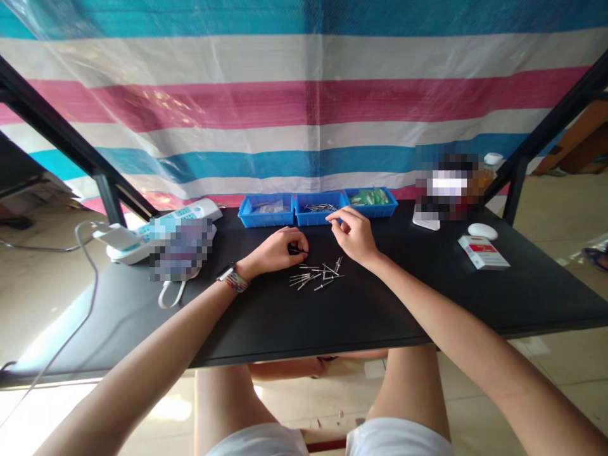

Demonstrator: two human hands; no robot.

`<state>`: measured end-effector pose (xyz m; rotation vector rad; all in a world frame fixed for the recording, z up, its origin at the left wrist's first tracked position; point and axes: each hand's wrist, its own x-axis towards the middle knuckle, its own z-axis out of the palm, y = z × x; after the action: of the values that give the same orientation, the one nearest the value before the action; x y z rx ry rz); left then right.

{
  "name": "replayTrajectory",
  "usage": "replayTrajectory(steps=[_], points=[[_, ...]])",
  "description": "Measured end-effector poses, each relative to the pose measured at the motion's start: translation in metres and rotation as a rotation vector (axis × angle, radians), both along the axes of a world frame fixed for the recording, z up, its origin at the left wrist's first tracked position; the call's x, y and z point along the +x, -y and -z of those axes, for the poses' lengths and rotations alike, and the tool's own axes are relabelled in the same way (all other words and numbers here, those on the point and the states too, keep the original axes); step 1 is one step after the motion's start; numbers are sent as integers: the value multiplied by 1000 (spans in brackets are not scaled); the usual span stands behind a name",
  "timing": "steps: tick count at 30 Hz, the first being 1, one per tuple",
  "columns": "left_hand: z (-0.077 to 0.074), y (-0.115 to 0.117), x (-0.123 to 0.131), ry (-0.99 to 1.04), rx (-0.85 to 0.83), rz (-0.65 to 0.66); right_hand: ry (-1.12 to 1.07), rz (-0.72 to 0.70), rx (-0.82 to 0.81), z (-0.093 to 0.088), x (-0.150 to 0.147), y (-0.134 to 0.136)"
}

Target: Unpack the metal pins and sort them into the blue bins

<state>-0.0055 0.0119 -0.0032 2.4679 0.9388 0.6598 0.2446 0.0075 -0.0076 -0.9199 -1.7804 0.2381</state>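
the left hand curls its fingers nearly closed; the right hand pinches its fingers almost together by the middle blue tray. whether either holds anything, i cannot tell. loose metal pins lie on the surface, nearer the body than both hands' fingers; likely light, stiff and slippery, best pinched mid-shank.

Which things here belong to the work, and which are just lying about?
Likely in use:
metal pins near left hand and right hand
middle blue tray, holding metal pieces
left blue tray and right blue tray, perhaps

Likely lying about:
power strip
red-and-white box
white oval object
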Motion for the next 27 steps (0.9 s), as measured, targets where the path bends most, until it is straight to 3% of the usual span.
replayTrajectory(steps=[7,15,21,27], points=[[4,-1,1,113,-91,-83,30,-50,-65,-1,-2,5],[-4,-1,2,380,-137,-155,29,-168,-231,4,-9,7],[-6,1,6,670,-270,-265,-150,-344,-480,7,-14,7],[-6,6,10,708,-287,-313,-291,-405,-539,3,-19,11]])
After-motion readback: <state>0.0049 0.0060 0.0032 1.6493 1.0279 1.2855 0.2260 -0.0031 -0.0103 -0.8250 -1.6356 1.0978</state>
